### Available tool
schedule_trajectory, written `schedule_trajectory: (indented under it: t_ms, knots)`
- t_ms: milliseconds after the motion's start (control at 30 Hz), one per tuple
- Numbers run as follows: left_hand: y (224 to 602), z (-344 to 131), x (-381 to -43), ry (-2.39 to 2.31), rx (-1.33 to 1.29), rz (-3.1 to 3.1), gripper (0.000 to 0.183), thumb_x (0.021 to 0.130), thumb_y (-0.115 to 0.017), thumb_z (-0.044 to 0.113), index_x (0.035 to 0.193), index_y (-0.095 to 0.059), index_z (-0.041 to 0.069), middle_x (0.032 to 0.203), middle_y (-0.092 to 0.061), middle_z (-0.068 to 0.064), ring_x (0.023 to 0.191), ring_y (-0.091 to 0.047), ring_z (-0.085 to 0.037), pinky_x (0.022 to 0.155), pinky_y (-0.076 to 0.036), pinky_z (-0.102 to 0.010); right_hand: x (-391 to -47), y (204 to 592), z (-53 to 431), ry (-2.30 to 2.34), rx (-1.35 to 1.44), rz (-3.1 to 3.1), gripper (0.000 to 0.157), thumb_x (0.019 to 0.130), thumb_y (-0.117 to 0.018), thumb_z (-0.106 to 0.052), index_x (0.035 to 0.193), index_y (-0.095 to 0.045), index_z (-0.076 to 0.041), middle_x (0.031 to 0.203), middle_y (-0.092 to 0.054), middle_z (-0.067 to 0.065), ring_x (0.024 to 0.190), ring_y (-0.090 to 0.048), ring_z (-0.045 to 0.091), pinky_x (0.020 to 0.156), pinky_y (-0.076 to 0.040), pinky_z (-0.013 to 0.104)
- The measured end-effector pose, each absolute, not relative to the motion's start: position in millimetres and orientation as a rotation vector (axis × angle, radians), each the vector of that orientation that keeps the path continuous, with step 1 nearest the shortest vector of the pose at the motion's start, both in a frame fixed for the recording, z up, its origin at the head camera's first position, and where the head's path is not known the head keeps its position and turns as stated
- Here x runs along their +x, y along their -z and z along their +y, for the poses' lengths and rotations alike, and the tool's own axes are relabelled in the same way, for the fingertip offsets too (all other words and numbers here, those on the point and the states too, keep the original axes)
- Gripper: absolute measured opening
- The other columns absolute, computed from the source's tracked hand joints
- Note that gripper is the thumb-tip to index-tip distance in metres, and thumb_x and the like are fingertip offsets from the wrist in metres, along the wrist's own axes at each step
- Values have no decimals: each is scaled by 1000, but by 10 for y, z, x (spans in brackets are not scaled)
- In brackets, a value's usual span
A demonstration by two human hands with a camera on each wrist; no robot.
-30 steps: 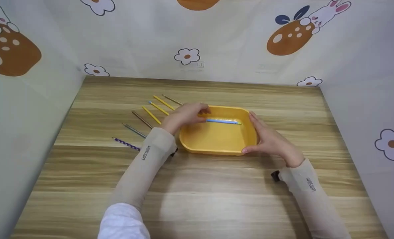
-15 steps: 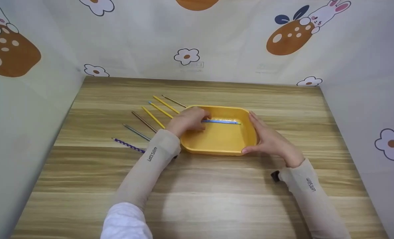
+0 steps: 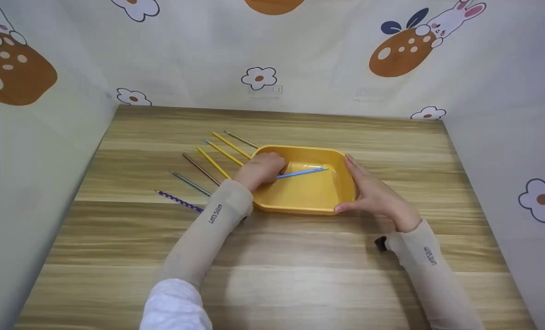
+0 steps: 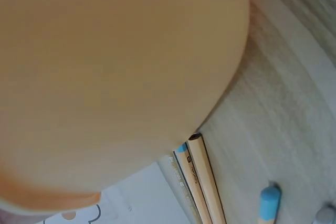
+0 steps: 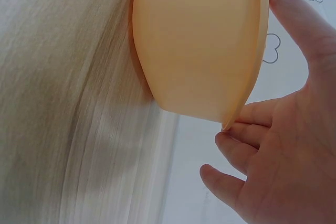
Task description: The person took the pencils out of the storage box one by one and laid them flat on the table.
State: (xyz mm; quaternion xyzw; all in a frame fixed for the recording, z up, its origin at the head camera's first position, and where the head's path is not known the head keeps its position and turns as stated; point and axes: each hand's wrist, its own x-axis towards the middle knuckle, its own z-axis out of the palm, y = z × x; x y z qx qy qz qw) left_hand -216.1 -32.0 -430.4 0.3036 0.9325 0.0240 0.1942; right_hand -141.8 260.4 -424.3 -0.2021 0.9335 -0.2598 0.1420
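Observation:
A yellow plastic tub (image 3: pixel 300 211) sits on the wooden table in the head view. My left hand (image 3: pixel 264 168) reaches over its left rim, fingers curled at the near end of a blue pencil (image 3: pixel 302 173). The pencil lies slanted within the tub; its left end is hidden by the hand. At the tub's right end my right hand (image 3: pixel 375 192) grips the rim, thumb at the near corner and fingers at the far one. The right wrist view shows those fingers (image 5: pixel 231 153) against the tub's edge. Tub wall (image 4: pixel 115 66) fills most of the left wrist view, hiding the left fingers.
Left of the tub, several pencils lie fanned out, among them a yellow pencil (image 3: pixel 213 162), a brown pencil (image 3: pixel 200 168) and a purple patterned pencil (image 3: pixel 178 200). Some run under my left forearm or up to the tub. A patterned cloth wall (image 3: pixel 318 59) stands behind the table.
My left hand has moved right, deeper into the tub, and its fingers have closed on the blue pencil. The pencil's left end has swung toward me. The right hand has stayed put.

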Motion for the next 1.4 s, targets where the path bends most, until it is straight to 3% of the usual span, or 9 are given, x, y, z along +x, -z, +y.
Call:
schedule_trajectory:
  t_ms: [200,567,1000,1200,1400]
  knots:
    - [4312,-329,-2162,-55,850,2610,15,101,-46,2,90,-54,10,84,-48,-4,79,-44,-19,70,-37,-29,-1423,4237,2598,753,-572,2689,134,66,-88,-54,160,-5,-7,169,1,7,156,-9,33,125,-16,53]
    - [4178,-404,-2144,-291,855,2604,19,93,-50,-6,97,-63,7,85,-50,-3,82,-48,-19,71,-38,-29,-1422,4242,2593,749,-571,2695,134,66,-88,-52,160,-4,-9,169,2,6,155,-9,35,124,-16,54]
    - [3690,-693,-2314,-483,898,2649,19,97,-55,1,112,-64,6,110,-65,-10,99,-56,-25,93,-52,-38,-1415,4236,2595,772,-607,2719,131,67,-90,-47,160,-8,-5,169,-4,11,154,-14,36,123,-22,54]
    - [3516,-956,-2509,-512,779,2773,22,95,-54,0,114,-63,6,115,-64,-11,104,-57,-28,98,-51,-41,-1416,4230,2598,758,-589,2711,132,66,-89,-50,160,-7,-5,169,-2,10,155,-13,34,124,-20,53]
    - [3686,-1202,-2692,-408,564,2951,23,97,-51,-2,114,-65,7,115,-61,-12,109,-60,-31,97,-53,-44,-1415,4253,2592,729,-587,2714,133,66,-88,-53,160,-8,-5,169,-2,10,155,-13,36,124,-19,54]
